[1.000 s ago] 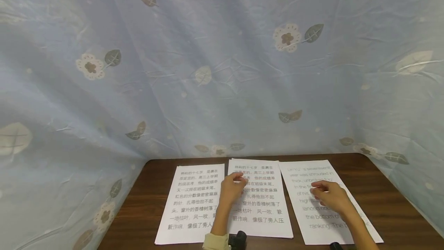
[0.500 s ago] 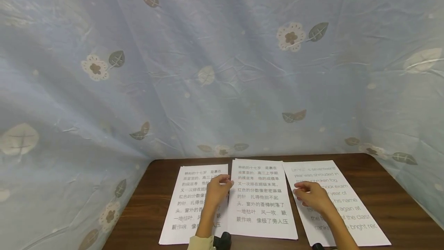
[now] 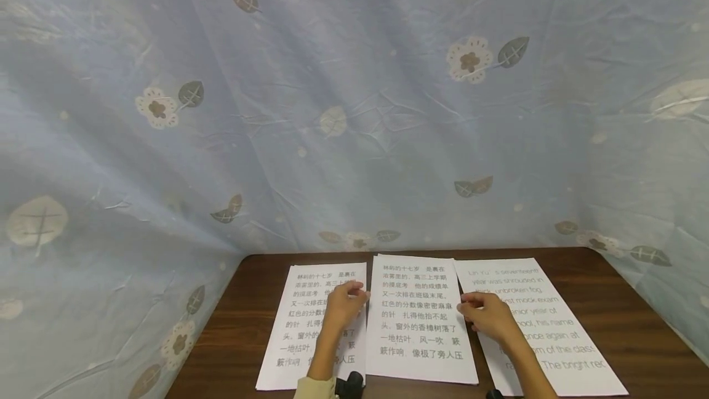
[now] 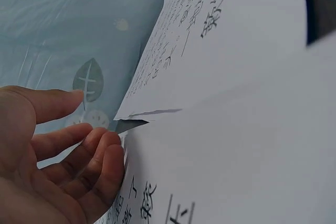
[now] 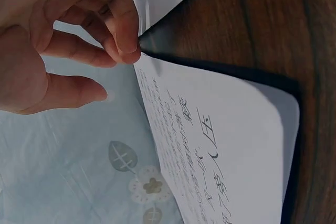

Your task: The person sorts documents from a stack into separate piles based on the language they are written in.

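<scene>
My left hand (image 3: pixel 342 308) is at the right side of the left stack of printed paper (image 3: pixel 301 325), beside the gap to the middle stack (image 3: pixel 418 320). In the left wrist view its fingers curl loosely, the thumb apart, with no paper between them. Along the middle stack's right edge, my right hand (image 3: pixel 490 316) reaches over the right stack (image 3: pixel 559 350), which bears English print. The right wrist view shows its bent fingertips (image 5: pixel 127 43) by the middle stack's edge; whether they touch it I cannot tell. Its thumb stays apart too.
The stacks lie side by side on a dark wooden table (image 3: pixel 221 325). Behind and around it hangs a pale blue cloth (image 3: pixel 388 189) with leaf and flower prints. A narrow wedge of table separates the middle and right stacks near the front.
Both hands have moved left: the left from the middle stack to the left stack's right side, the right from over the right stack to the middle stack's edge. The stacks look unmoved.
</scene>
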A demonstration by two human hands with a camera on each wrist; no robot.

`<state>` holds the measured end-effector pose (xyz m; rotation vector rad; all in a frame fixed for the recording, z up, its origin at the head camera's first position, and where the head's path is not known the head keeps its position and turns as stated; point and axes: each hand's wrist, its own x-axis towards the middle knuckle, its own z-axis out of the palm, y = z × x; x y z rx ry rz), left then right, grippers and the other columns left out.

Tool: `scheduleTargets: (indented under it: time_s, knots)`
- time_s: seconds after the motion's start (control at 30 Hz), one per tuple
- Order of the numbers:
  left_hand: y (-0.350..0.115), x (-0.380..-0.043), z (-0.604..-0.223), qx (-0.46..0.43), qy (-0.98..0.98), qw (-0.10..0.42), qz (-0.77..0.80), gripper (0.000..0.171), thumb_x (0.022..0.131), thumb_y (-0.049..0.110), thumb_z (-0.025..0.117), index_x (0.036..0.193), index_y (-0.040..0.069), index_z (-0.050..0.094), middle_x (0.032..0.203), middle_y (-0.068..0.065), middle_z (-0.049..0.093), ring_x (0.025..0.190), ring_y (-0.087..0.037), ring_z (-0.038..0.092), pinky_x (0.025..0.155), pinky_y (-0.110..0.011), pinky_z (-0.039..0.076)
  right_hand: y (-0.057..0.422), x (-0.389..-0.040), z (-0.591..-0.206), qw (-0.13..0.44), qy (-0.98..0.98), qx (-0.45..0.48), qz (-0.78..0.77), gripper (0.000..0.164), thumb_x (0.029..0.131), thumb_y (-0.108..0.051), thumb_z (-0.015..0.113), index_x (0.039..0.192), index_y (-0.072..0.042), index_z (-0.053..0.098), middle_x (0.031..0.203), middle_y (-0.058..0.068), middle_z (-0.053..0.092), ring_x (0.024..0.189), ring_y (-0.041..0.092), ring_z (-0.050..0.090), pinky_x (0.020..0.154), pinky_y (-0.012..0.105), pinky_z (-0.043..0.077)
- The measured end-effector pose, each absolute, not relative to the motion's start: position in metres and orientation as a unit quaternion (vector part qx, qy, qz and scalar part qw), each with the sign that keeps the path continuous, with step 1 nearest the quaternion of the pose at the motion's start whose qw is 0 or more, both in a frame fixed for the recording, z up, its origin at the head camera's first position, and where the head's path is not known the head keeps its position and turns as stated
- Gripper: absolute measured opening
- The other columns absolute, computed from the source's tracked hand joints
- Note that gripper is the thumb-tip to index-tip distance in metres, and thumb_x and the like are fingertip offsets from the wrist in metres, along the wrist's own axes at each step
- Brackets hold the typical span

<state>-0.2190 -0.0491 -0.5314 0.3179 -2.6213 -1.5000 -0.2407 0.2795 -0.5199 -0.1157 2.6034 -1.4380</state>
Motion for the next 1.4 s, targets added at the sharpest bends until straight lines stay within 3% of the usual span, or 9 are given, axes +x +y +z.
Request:
scheduleTargets:
  time_s: [0.17,0.5,0.77,1.0,1.4]
  knots:
    - [-0.051,-0.218,-0.537,0.096,-0.873,0.041,-0.476,0.041,0.098,0.024,0.075,0.132,0.0,0.072,0.108,-0.01,0.075,0.075,-0.014,0.069,0.064,-0.027,0.058,0.276,-0.239,-0.526,0.1,0.875,-0.037,-0.472,0.048,0.101,-0.02,0.069,0.138,0.01,0.064,0.122,0.022,0.073,0.091,0.019,0.072,0.074,0.035,0.064]
    - [-0.052,-0.215,-0.542,0.06,-0.895,0.037,-0.439,0.042,0.098,0.025,0.075,0.13,-0.002,0.073,0.11,-0.014,0.077,0.092,-0.021,0.072,0.078,-0.037,0.061,0.273,-0.238,-0.534,0.103,0.882,-0.039,-0.459,0.047,0.099,-0.018,0.07,0.134,0.012,0.066,0.121,0.026,0.074,0.093,0.022,0.074,0.073,0.036,0.065]
    - [-0.052,-0.216,-0.544,0.029,-0.907,0.044,-0.417,0.041,0.095,0.024,0.077,0.126,-0.002,0.075,0.103,-0.011,0.077,0.086,-0.016,0.066,0.072,-0.03,0.055,0.272,-0.238,-0.538,0.092,0.894,-0.041,-0.436,0.046,0.096,-0.018,0.074,0.13,0.012,0.068,0.111,0.018,0.076,0.093,0.023,0.072,0.075,0.037,0.062]
    - [-0.049,-0.219,-0.541,0.025,-0.914,0.044,-0.402,0.039,0.095,0.024,0.078,0.125,-0.002,0.076,0.109,-0.017,0.078,0.087,-0.018,0.066,0.072,-0.032,0.054,0.271,-0.238,-0.532,0.074,0.912,-0.042,-0.4,0.047,0.094,-0.018,0.075,0.13,0.012,0.069,0.115,0.02,0.076,0.105,0.034,0.072,0.085,0.046,0.061]
    - [-0.045,-0.221,-0.535,0.033,-0.913,0.048,-0.403,0.038,0.095,0.024,0.078,0.126,0.0,0.077,0.113,-0.017,0.077,0.091,-0.02,0.069,0.076,-0.037,0.058,0.268,-0.239,-0.525,0.06,0.917,-0.06,-0.39,0.044,0.095,-0.016,0.074,0.129,0.013,0.069,0.121,0.028,0.075,0.118,0.05,0.069,0.09,0.055,0.061]
